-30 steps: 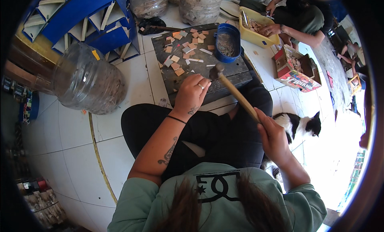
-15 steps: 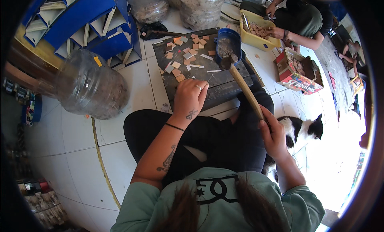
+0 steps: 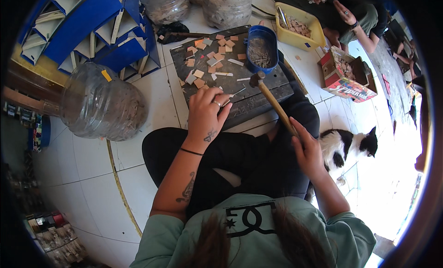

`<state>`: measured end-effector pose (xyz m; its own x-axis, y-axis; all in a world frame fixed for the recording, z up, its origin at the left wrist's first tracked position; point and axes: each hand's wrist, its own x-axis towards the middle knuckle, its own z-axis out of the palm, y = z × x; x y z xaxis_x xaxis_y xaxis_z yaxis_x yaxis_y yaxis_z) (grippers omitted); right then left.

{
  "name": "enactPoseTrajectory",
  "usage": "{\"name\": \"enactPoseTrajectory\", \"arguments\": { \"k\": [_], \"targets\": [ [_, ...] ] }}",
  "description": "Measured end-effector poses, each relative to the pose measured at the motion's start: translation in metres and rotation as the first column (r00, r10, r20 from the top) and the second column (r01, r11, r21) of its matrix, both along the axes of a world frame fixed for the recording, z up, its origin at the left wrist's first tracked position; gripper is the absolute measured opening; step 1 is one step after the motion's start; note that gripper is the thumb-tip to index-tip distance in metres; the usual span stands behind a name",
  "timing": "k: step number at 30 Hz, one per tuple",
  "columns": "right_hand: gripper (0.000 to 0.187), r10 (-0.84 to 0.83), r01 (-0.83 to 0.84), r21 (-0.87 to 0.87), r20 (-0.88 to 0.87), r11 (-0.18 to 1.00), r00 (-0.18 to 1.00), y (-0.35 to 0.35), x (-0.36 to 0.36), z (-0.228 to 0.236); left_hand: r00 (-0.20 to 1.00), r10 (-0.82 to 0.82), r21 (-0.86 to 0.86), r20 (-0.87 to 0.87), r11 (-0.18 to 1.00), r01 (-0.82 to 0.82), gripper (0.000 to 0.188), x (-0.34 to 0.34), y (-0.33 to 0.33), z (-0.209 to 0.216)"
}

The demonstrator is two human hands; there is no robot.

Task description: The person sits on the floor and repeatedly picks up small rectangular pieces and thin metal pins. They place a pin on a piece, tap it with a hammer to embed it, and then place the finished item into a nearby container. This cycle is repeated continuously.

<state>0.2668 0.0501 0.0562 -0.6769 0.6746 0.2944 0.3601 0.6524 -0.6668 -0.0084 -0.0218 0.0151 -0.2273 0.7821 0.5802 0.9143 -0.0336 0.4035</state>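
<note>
In my right hand (image 3: 308,150), closed round its wooden handle, is a hammer (image 3: 275,104). Its metal head hangs over the front right of a dark board (image 3: 249,112), by a blue tub (image 3: 275,55) with thin nails (image 3: 258,55) in it. My left hand (image 3: 207,110) rests at the board's front edge, thumb apart from the fingers. A thin nail (image 3: 238,92) and a small brown piece (image 3: 225,101) lie beside its fingertips; whether the fingers touch that piece I cannot tell. Several small square wooden tiles (image 3: 215,61) and white strips (image 3: 224,74) are scattered across the board.
A black and white cat (image 3: 344,150) sits right of my leg. Beyond are a red carton (image 3: 348,90) of wood pieces and a yellow tub (image 3: 300,39), with another person's hand (image 3: 345,14) nearby. A clear plastic jar (image 3: 101,102) lies left, below a blue rack (image 3: 87,28).
My left hand has loosened from a pinch on the nail and shifted slightly left. The hammer head has moved down off the blue tub. The other person's hand has lifted from the yellow tub.
</note>
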Motion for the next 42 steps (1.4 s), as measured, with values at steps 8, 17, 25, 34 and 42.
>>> {"name": "enactPoseTrajectory", "arguments": {
  "k": [8, 17, 25, 34, 42],
  "targets": [
    [0.049, -0.001, 0.005, -0.020, 0.196, 1.000, 0.981, -0.006, -0.014, 0.001, 0.997, -0.006, -0.022, -0.071, 1.000, 0.005, 0.012, 0.000, -0.002, -0.004],
    [0.046, -0.029, 0.055, -0.187, 0.140, 0.981, 0.990, 0.000, -0.004, 0.009, 0.964, 0.020, -0.105, 0.264, 0.994, 0.008, 0.002, -0.013, 0.006, -0.002],
    [0.050, -0.010, 0.014, -0.044, 0.080, 0.999, 0.997, -0.002, -0.015, 0.001, 0.998, 0.041, -0.014, -0.045, 0.999, -0.041, 0.007, -0.005, 0.005, 0.004],
    [0.052, -0.041, 0.011, 0.120, 0.253, 0.993, 0.967, -0.007, -0.021, 0.002, 0.991, -0.003, -0.013, -0.134, 1.000, 0.001, 0.014, -0.004, -0.003, -0.007],
    [0.051, -0.028, 0.028, 0.004, 0.303, 1.000, 0.952, -0.001, -0.011, 0.005, 0.997, -0.044, 0.020, -0.061, 0.999, 0.046, 0.013, -0.007, 0.000, -0.008]
  ]
}}
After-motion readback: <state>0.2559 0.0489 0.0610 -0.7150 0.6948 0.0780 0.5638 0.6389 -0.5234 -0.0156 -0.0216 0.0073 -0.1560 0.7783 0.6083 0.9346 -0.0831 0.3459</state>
